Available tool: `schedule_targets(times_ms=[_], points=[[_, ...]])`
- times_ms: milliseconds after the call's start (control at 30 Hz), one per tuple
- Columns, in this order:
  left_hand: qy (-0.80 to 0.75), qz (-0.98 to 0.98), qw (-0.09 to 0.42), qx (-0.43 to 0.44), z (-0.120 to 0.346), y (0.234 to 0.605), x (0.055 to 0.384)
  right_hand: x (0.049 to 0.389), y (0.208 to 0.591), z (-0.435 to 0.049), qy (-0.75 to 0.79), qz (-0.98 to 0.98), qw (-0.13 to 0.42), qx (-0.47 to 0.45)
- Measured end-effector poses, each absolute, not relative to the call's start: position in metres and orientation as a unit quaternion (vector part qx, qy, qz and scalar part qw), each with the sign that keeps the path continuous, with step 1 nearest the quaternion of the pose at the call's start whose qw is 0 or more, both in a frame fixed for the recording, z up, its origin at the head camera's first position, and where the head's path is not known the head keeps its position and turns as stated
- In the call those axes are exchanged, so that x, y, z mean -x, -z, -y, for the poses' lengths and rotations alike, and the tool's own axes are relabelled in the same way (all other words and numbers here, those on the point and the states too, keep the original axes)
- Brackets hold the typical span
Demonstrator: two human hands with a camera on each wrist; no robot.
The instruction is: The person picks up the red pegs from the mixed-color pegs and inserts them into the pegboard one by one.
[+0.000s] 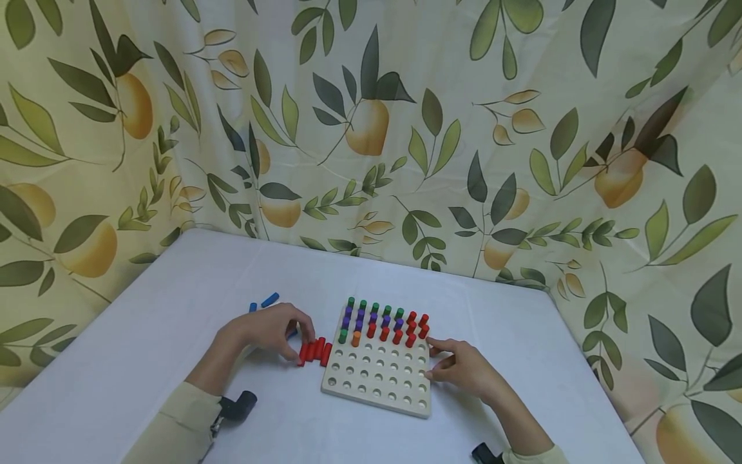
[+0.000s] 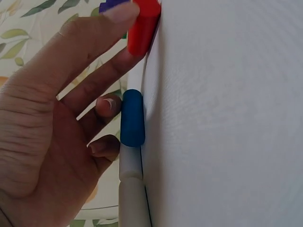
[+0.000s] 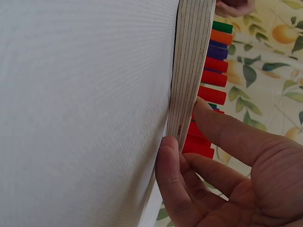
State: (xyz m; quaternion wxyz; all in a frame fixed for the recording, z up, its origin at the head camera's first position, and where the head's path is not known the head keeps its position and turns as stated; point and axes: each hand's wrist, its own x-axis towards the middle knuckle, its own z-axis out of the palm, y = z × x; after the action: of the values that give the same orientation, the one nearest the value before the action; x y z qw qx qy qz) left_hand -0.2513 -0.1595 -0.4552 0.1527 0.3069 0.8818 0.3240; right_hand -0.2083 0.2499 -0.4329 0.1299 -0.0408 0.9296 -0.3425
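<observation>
My left hand (image 1: 272,327) is low over the table, its thumb and a finger pinching a red peg (image 2: 143,30) at the end of a row of red pegs (image 1: 315,349). A blue peg (image 2: 132,118) lies beside its other fingers, mostly hidden by the hand in the head view. The wooden pegboard (image 1: 377,390) lies flat to the right of that row. Green, purple, red and orange pegs (image 1: 356,337) stand in its far rows, and its near holes are bare. My right hand (image 1: 466,367) holds the board's right edge, thumb at the top rim and curled fingers against the side.
More blue pegs (image 1: 270,299) lie beyond my left hand. The white-covered table (image 1: 278,412) ends at a curtain (image 1: 371,193) with a leaf and fruit print. Dark wrist cameras (image 1: 237,407) are strapped on both wrists.
</observation>
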Motion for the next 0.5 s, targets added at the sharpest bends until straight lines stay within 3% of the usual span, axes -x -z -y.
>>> schedule_targets(times_ms=[500], points=[[-0.356,-0.871,0.128,-0.314,0.171,0.462,0.258,0.210,0.434,-0.251,0.343,-0.929,0.133,0.041]])
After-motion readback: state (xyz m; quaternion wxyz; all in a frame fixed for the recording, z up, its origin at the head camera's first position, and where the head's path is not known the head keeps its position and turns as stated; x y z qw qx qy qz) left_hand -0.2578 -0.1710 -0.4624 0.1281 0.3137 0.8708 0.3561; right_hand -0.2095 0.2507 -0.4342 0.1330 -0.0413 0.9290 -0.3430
